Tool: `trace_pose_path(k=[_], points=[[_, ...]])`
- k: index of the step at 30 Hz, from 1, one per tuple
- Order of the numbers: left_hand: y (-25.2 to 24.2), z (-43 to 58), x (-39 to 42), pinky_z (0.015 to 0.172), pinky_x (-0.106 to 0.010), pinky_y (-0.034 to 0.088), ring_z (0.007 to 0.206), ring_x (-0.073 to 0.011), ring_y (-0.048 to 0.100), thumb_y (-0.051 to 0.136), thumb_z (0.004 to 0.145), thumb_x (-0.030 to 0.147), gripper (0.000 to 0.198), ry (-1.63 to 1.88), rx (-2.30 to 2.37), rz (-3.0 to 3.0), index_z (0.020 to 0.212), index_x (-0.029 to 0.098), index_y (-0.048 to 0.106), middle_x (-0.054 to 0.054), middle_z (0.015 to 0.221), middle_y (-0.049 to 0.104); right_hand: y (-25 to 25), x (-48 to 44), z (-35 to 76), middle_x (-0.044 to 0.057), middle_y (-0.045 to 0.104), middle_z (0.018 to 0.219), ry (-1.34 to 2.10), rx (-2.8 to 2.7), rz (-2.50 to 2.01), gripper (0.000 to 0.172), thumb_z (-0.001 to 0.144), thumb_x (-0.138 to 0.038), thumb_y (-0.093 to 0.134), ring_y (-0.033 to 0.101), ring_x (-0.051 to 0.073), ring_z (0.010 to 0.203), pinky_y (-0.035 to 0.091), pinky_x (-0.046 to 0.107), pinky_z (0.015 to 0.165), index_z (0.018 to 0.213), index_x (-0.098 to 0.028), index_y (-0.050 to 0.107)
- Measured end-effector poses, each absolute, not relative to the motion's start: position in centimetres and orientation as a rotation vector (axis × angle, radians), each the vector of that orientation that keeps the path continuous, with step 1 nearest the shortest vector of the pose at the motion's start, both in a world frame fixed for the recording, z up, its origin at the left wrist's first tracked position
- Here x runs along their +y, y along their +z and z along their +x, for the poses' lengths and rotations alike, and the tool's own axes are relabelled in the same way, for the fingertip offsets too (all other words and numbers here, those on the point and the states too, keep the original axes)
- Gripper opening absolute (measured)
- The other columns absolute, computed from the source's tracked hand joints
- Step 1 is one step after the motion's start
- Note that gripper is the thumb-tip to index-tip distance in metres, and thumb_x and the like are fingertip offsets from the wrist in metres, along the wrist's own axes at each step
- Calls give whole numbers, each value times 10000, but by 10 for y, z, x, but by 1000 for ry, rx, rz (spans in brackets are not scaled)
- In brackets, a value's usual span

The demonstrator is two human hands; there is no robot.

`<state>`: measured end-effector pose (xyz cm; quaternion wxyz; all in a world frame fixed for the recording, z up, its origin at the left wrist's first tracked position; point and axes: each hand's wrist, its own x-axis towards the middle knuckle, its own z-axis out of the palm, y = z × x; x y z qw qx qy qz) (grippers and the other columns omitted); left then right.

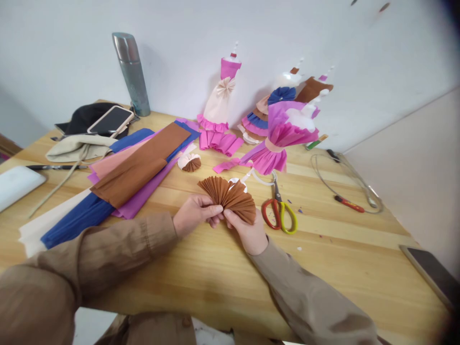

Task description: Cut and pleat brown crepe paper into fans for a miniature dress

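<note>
Both hands pinch the gathered base of a brown pleated paper fan (230,197), whose folds spread upward and outward. My left hand (197,213) grips it from the left with thumb and fingertips; my right hand (247,230) closes on it from the right, its fingers partly hidden behind the pleats. Just beyond the fan shows a white round piece (239,183), partly covered. A small pink and brown paper rosette (190,163) lies past my left hand. Scissors (278,211) with one red and one yellow handle rest beside my right hand.
Crepe paper sheets (140,165) are stacked at left. Small dress forms in paper, one pink and cream (219,100) and one magenta (276,143), stand near the wall. A flask (132,76), phones (111,120) (431,273) and a cable with a red handle (348,203) lie around.
</note>
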<state>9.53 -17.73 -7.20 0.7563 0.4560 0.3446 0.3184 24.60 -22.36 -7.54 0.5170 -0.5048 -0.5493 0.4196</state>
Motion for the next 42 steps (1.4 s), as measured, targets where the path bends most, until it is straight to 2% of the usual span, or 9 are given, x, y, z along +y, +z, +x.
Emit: trace_pose_path(k=[7, 12, 15, 19, 23, 27, 34, 38, 42], points=[[-73, 94, -176, 464, -210, 448, 443, -83, 538, 766, 602, 536, 453, 678, 756, 1069, 592, 113, 602, -5, 519, 596, -77, -224, 252, 14, 578, 560, 1003, -1473, -1090, 292, 840, -420, 604, 503, 138, 503, 486, 300, 528, 691, -171, 640], [-68, 93, -176, 456, -201, 453, 443, -78, 534, 778, 576, 549, 479, 590, 767, 1085, 596, 107, 595, -2, 515, 596, -74, -219, 278, 83, 704, 949, 1066, -1344, -962, 388, 817, -479, 607, 646, 249, 822, 530, 381, 734, 1054, -180, 679], [-65, 92, -177, 449, -188, 446, 443, -72, 527, 784, 565, 550, 482, 547, 768, 1107, 580, 113, 583, 9, 490, 579, -67, -215, 292, 72, 706, 1012, 1130, -1303, -935, 389, 801, -493, 614, 644, 281, 944, 507, 404, 846, 1057, -212, 694], [-64, 91, -176, 448, -184, 446, 444, -72, 529, 790, 563, 538, 472, 512, 768, 1117, 582, 112, 587, 11, 486, 575, -64, -213, 296, 63, 711, 860, 1166, -1249, -1052, 358, 786, -513, 615, 652, 240, 763, 520, 367, 710, 938, -206, 717], [-68, 90, -174, 452, -198, 455, 440, -79, 539, 795, 574, 528, 466, 542, 749, 1094, 595, 103, 605, -3, 507, 595, -60, -210, 292, 46, 624, 622, 1088, -1164, -1165, 438, 764, -605, 567, 549, 177, 522, 454, 319, 499, 790, -189, 703], [-73, 89, -173, 444, -193, 443, 454, -79, 546, 809, 562, 529, 470, 637, 750, 987, 619, 105, 614, -10, 542, 619, -39, -207, 313, 1, 589, 578, 914, -1233, -1321, 297, 745, -477, 661, 491, 119, 458, 411, 261, 451, 808, -188, 692], [-74, 91, -174, 453, -200, 455, 484, -85, 553, 803, 589, 505, 437, 675, 755, 1002, 643, 114, 615, -7, 568, 623, -41, -215, 371, 66, 666, 746, 279, -1595, -2134, 363, 772, -381, 599, 627, 196, 643, 498, 322, 623, 1045, -150, 663], [-73, 91, -174, 459, -200, 453, 484, -84, 548, 787, 607, 505, 428, 680, 763, 1021, 638, 113, 617, -8, 563, 614, -60, -221, 362, 188, 630, 1052, 94, -1800, -2556, 521, 821, -400, 554, 662, 276, 797, 485, 369, 685, 1277, -147, 547], [-74, 91, -175, 466, -210, 464, 479, -85, 551, 788, 598, 511, 437, 684, 787, 1024, 647, 112, 616, -14, 582, 625, -60, -218, 364, 179, 661, 961, 137, -1754, -2661, 505, 827, -300, 526, 660, 287, 808, 462, 353, 679, 1303, -132, 496]])
